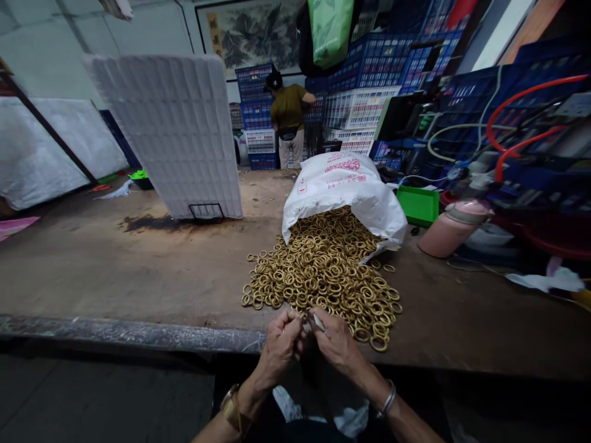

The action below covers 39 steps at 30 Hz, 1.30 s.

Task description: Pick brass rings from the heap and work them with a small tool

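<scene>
While rings [318,271] are spilled near, more are left in the sack [335,169]; left hand [279,339] and right hand [336,341] are curled, hold unclear.

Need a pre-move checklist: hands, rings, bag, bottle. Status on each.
1. Left hand at near edge of the ring pile: ok.
2. Right hand close beside it, also at the pile's near edge: ok.
3. Grip, what the fingers hold: cannot tell, too small and dark between the hands.
4. White bag open toward the hands, rings spilling out: ok.
5. All rings gathered in the pile: not ok, a loose ring lies off its right side.
6. Pink bottle apart from the rings: ok.
</scene>
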### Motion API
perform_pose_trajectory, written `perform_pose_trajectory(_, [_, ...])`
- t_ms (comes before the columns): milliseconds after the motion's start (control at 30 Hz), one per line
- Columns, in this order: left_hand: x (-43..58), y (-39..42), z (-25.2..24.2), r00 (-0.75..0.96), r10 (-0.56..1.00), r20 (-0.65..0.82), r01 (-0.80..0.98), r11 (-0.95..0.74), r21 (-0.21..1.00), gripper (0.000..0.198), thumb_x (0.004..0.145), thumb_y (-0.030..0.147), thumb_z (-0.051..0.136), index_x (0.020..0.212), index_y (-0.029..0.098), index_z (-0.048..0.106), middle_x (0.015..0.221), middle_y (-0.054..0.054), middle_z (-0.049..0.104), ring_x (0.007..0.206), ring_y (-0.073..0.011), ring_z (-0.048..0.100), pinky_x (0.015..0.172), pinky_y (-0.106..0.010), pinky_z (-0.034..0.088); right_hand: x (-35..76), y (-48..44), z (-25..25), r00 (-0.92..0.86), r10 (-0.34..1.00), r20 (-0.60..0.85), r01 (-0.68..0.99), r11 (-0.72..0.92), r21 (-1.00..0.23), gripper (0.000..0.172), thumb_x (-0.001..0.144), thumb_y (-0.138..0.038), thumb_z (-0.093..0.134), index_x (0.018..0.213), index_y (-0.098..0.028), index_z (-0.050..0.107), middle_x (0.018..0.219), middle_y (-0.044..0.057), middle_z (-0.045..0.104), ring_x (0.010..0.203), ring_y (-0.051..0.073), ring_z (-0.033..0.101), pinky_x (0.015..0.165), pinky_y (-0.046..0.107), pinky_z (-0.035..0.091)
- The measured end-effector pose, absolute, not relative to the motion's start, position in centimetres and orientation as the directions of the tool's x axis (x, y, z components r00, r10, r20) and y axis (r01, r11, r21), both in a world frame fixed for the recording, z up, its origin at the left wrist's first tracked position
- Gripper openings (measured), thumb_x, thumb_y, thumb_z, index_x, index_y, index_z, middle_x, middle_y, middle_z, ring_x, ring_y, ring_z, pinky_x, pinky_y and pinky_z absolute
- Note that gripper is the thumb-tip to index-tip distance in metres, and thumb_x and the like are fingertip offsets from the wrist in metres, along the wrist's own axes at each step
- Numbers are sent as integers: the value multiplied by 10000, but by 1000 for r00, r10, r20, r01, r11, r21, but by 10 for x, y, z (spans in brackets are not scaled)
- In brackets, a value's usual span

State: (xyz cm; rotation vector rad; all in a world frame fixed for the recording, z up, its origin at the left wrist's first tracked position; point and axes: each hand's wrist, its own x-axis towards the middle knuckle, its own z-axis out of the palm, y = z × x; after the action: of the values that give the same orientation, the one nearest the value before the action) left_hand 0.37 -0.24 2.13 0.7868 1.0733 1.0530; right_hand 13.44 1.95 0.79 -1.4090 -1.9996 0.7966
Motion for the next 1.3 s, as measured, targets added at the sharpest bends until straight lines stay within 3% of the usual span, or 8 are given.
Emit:
perform_pose_trajectory(100, [4, -2, 21, 110, 961, -255, -266, 276, 924, 276, 682, 427, 556, 664, 177, 440, 494, 69, 458, 364, -35, 368, 374, -159, 265, 135, 14, 5, -364, 921, 140, 702, 370, -608, 224, 603, -64, 350, 725, -209, 470, 613, -17, 509, 569, 119, 445, 545, 213, 270])
perform_pose_trajectory(200, [4, -3, 22, 93, 973, -213, -220, 228, 948, 233, 700, 390, 531, 668, 172, 456, 510, 60, 467, 373, -41, 371, 382, -167, 274, 134, 12, 6, -362, 921, 143, 754, 380, -536, 274, 606, -59, 347, 789, -206, 489, 642, -6, 546, 581, 127, 470, 542, 223, 252])
perform_pose_trajectory(533, [4, -7, 26, 38, 984, -174, -91, 177, 980, 201, 730, 362, 489, 656, 181, 445, 510, 59, 455, 389, -52, 381, 388, -167, 297, 134, 15, 0, -377, 917, 130, 800, 393, -453, 241, 656, -71, 379, 840, -198, 471, 649, 5, 579, 564, 132, 496, 515, 241, 209])
perform_pose_trajectory(667, [3, -22, 39, 139, 976, -166, -69, 177, 982, 261, 764, 393, 485, 637, 167, 464, 510, 44, 472, 399, -49, 402, 400, -167, 311, 140, 22, 2, -277, 960, 36, 884, 269, -383, 178, 706, -85, 387, 815, -191, 482, 596, 9, 568, 527, 130, 485, 497, 244, 189])
perform_pose_trajectory(900, [-3, -21, 31, 199, 928, -314, -466, 371, 803, 284, 738, 441, 529, 712, 166, 461, 608, 26, 520, 396, -45, 401, 337, -155, 299, 138, 35, 9, -264, 952, 157, 874, 305, -379, 244, 690, -61, 381, 858, -189, 504, 693, 16, 592, 623, 132, 520, 549, 228, 254])
perform_pose_trajectory(1100, [-13, -18, 22, 192, 910, -368, -540, 411, 735, 256, 715, 384, 576, 723, 150, 472, 728, -18, 571, 456, -48, 457, 343, -139, 279, 120, 51, 12, -268, 952, 146, 915, 299, -272, 425, 715, -85, 418, 1124, -197, 449, 960, 65, 603, 777, 162, 559, 615, 244, 308])
perform_pose_trajectory(1200, [-17, -18, 20, 200, 893, -403, -572, 441, 692, 244, 689, 360, 600, 795, 176, 479, 683, 11, 555, 430, -50, 451, 337, -138, 261, 114, 54, 12, -284, 950, 130, 930, 305, -203, 362, 739, -93, 421, 1075, -213, 478, 906, 61, 606, 750, 164, 566, 598, 248, 303])
perform_pose_trajectory(1300, [-21, -17, 17, 233, 870, -435, -618, 478, 624, 257, 678, 346, 612, 825, 164, 505, 662, 16, 528, 445, -47, 452, 352, -138, 260, 113, 55, 13, -280, 951, 128, 930, 302, -211, 292, 730, -65, 406, 956, -207, 523, 826, 42, 613, 682, 149, 566, 553, 244, 278])
